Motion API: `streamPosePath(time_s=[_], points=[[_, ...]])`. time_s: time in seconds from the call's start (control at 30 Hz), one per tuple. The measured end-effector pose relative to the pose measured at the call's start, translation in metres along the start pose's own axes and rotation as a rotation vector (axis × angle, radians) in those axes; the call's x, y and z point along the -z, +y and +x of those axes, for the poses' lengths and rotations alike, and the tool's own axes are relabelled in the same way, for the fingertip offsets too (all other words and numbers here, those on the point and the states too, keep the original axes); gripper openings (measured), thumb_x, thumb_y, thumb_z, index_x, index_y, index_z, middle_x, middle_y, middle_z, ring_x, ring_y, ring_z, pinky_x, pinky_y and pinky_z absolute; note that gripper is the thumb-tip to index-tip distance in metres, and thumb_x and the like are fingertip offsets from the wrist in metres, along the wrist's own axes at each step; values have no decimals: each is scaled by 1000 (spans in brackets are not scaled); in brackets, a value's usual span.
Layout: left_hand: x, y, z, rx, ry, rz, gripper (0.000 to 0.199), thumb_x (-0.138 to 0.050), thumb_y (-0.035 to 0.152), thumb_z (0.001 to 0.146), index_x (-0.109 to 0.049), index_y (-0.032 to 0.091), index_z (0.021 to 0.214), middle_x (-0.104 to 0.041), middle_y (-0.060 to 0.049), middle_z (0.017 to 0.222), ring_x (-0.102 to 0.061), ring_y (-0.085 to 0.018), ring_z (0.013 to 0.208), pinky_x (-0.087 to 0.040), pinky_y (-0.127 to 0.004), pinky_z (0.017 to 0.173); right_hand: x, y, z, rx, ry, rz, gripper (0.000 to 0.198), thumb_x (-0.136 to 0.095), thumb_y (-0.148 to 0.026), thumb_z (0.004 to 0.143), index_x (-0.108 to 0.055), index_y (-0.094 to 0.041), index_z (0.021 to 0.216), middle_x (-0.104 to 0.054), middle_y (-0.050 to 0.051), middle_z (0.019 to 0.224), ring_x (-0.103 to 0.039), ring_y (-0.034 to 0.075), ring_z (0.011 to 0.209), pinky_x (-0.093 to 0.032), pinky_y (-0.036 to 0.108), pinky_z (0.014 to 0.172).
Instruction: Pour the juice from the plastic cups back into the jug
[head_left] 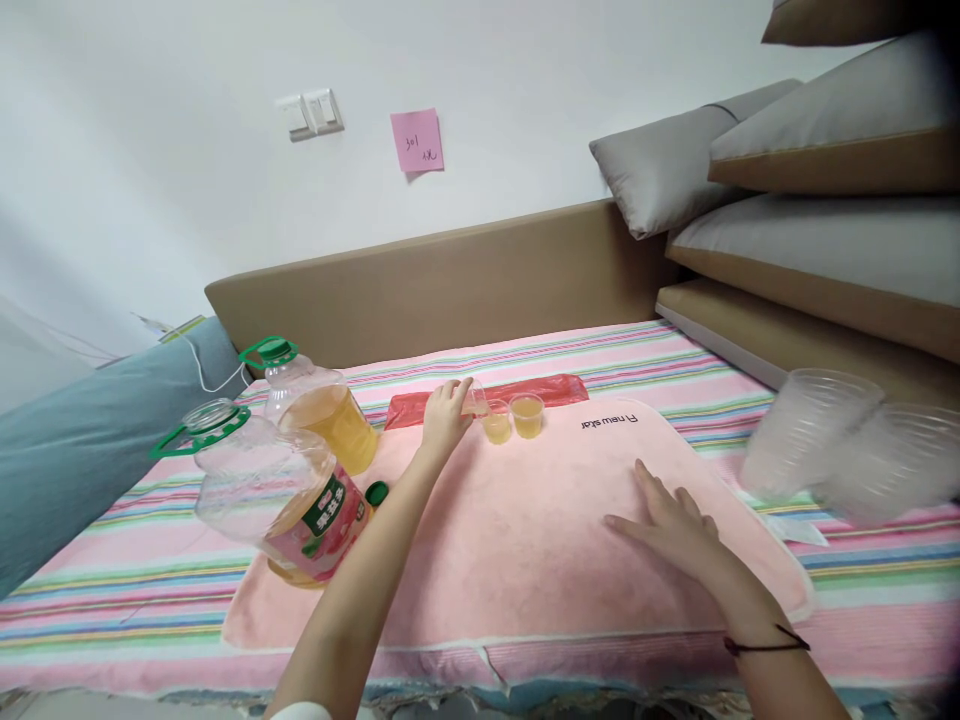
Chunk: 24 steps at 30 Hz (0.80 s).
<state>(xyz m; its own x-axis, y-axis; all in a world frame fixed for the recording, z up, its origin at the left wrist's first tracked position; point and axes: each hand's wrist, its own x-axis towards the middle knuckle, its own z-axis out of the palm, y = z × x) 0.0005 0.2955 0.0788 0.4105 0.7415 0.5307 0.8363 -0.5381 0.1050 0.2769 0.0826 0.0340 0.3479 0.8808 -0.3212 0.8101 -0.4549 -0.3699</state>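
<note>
My left hand (pixel 445 418) is closed around a small clear plastic cup (pixel 475 398), tilted toward a second cup of yellow liquid (pixel 496 429). Whether liquid runs between them is too small to make out. Just right of that pair stands a fuller cup of yellow drink (pixel 528 418). My right hand (pixel 670 520) is over the right side of the pink mat (pixel 540 540), fingers spread, holding nothing. Left of my left forearm is an uncapped large juice bottle (pixel 300 500), partly filled. A green cap (pixel 376 493) lies beside it on the mat.
Behind stands another large bottle (pixel 330 415) with its green cap on. A red plastic bag (pixel 551 389) lies behind the cups. Stacks of clear cups (pixel 810 430) lean at the right, below piled cushions (pixel 817 245). A brown backrest (pixel 450 285) lines the wall.
</note>
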Motion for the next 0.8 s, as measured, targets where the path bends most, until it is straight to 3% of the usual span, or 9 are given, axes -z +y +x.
streamPosePath(time_s=[0.27, 0.47, 0.63, 0.73, 0.8], points=[[0, 5, 4, -126, -41, 74, 64, -55, 1, 74, -55, 22, 134, -61, -13, 126, -57, -31, 116, -45, -46, 101, 1, -5, 0, 4, 26, -4, 94, -47, -63, 91, -5, -21, 164, -14, 9, 169, -13, 45, 152, -23, 64, 119], [4, 11, 13, -285, -67, 61, 57, -46, -1, 82, -60, 25, 131, -60, -15, 131, -52, -33, 128, -38, -56, 111, 2, -5, -2, -3, 31, 9, 93, -47, -61, 91, -5, -22, 164, -15, 10, 169, -13, 45, 152, -22, 64, 119], [13, 19, 23, -437, -158, -28, 61, -53, -5, 77, -63, 31, 125, -63, -8, 130, -49, -29, 136, -31, -54, 120, 0, -3, -1, 16, 53, 37, 95, -49, -61, 88, -7, -22, 164, -16, 8, 168, -13, 47, 152, -24, 67, 117], [13, 22, 28, -424, -187, -98, 61, -53, -6, 76, -64, 31, 124, -65, -6, 125, -51, -26, 135, -31, -49, 122, -1, -2, 0, 12, 62, 44, 95, -49, -62, 88, -7, -22, 164, -16, 7, 169, -13, 46, 152, -23, 67, 117], [12, 21, 29, -344, -165, -144, 63, -53, -6, 76, -61, 28, 128, -65, -8, 126, -51, -26, 135, -29, -50, 123, -1, -1, 1, -2, 70, 44, 95, -49, -61, 88, -7, -23, 164, -18, 8, 168, -15, 46, 152, -24, 66, 117]])
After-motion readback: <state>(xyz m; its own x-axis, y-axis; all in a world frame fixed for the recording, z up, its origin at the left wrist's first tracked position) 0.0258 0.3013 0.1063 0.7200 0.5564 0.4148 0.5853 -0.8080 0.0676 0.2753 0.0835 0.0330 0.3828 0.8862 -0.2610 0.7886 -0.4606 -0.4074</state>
